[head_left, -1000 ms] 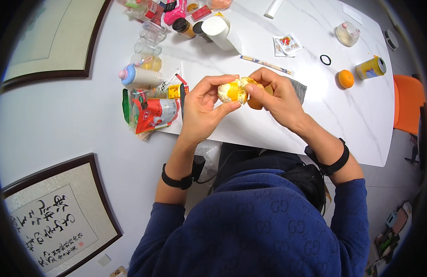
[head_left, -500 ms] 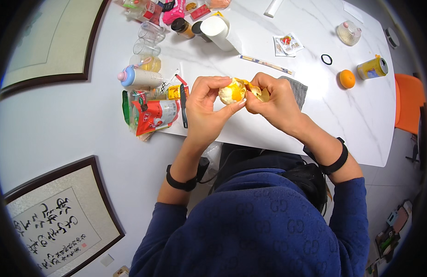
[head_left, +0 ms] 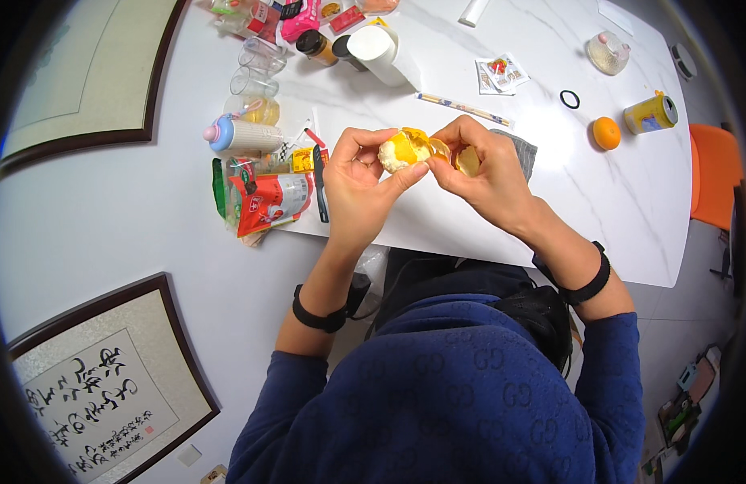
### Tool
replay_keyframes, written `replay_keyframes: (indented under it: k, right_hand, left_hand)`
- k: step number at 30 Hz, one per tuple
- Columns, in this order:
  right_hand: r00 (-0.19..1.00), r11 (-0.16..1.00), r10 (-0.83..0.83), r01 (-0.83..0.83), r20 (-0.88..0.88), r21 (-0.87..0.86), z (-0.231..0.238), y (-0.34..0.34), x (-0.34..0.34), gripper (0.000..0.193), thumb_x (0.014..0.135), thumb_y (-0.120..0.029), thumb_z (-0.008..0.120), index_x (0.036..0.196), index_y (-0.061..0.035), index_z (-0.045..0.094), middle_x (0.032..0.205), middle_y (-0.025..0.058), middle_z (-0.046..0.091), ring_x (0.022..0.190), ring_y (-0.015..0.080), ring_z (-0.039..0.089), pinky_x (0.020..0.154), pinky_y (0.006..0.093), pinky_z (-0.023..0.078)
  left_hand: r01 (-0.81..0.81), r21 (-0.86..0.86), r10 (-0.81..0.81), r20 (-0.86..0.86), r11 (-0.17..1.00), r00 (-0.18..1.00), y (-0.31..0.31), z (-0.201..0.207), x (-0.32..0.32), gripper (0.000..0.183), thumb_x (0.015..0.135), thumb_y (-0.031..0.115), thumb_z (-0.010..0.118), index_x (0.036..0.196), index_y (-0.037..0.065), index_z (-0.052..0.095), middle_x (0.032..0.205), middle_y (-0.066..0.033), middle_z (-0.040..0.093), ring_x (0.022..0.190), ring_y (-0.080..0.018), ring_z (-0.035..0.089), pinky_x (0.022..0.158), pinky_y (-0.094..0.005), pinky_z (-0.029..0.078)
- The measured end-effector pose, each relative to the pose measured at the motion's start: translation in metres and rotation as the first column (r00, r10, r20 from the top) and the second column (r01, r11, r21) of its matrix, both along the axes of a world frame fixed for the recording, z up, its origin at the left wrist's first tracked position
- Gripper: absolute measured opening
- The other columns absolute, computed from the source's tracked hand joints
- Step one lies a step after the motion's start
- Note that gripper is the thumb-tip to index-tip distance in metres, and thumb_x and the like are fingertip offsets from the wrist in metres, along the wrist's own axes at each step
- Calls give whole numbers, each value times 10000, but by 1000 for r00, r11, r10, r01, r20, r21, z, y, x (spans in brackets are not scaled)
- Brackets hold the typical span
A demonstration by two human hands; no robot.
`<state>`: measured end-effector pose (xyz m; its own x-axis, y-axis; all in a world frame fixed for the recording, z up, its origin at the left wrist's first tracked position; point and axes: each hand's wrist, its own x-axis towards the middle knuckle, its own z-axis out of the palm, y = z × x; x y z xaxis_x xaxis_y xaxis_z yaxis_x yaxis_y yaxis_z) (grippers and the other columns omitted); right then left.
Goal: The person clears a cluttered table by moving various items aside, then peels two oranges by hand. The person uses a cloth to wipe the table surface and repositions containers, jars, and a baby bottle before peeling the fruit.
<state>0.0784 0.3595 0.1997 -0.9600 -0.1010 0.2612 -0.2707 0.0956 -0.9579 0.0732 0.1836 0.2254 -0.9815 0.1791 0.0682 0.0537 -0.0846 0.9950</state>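
Above the near edge of the table, my left hand (head_left: 363, 173) is closed around a partly peeled orange (head_left: 399, 153), thumb along its lower side. White pith covers much of the bared fruit, and some yellow-orange flesh shows. To its right, my right hand (head_left: 487, 173) pinches loosened orange peel (head_left: 468, 160), which curls between thumb and fingers and still reaches the fruit. Part of the peel is hidden by the fingers. Beneath the right hand lies a grey striped cloth (head_left: 521, 153). A whole orange (head_left: 606, 134) sits farther right on the table.
Left of my hands are a red snack bag (head_left: 268, 202), a black-handled knife (head_left: 320, 185), a bottle with a blue and pink cap (head_left: 242, 134) and glasses (head_left: 256, 83). Beyond stand a paper roll (head_left: 377, 52) and wrapped chopsticks (head_left: 462, 109). A yellow can (head_left: 649, 114) is at right.
The peel has been pulled farther from the orange, and more flesh shows. My right hand has turned slightly, its fingers raised a little; the left still holds the fruit.
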Motion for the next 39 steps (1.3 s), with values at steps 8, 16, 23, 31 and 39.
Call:
replay_keyframes:
  k: [8, 16, 23, 31, 39]
  right_hand:
    - [991, 986, 0, 23, -134, 168, 1, 1, 2, 155, 804, -68, 685, 831, 19, 559, 679, 150, 602, 552, 245, 590, 515, 330, 465]
    - [996, 989, 73, -67, -46, 130, 7, 6, 1, 93, 817, -16, 642, 833, 27, 561, 652, 154, 581, 534, 255, 573, 509, 335, 455]
    - [972, 974, 29, 24, -233, 223, 4, 1, -2, 95, 793, -1, 645, 826, 26, 560, 651, 149, 593, 544, 237, 601, 512, 337, 465]
    - [993, 990, -16, 32, -118, 136, 3, 10, -13, 88, 773, -7, 638, 790, 29, 560, 634, 99, 591, 541, 159, 562, 500, 280, 448]
    - [925, 954, 244, -175, 290, -245, 10, 14, -13, 193, 862, -127, 659, 951, 30, 593, 825, 33, 610, 745, 82, 552, 677, 236, 470]
  left_hand:
    - [-3, 29, 2, 9, 1000, 1000, 3, 0, 3, 408, 770, -116, 750, 1084, -53, 499, 1076, -179, 610, 1007, -191, 636, 891, -301, 545]
    - [-25, 49, 23, 44, 998, 999, 1, 1, 5, 394, 771, -118, 747, 1065, -43, 496, 1071, -177, 612, 1005, -191, 638, 899, -312, 548]
    - [2, 43, -3, 34, 999, 999, 2, 1, 7, 393, 778, -114, 741, 1080, -48, 500, 1085, -178, 612, 1019, -191, 634, 907, -305, 544]
    - [66, 146, -98, 224, 987, 970, -5, 5, 5, 390, 812, -67, 727, 1140, -46, 518, 1101, -152, 620, 1029, -183, 632, 904, -310, 544]
    - [107, 305, -235, 424, 946, 875, -15, 8, -1, 386, 936, 79, 547, 1291, -51, 468, 1243, -193, 566, 1123, -246, 608, 977, -366, 511]
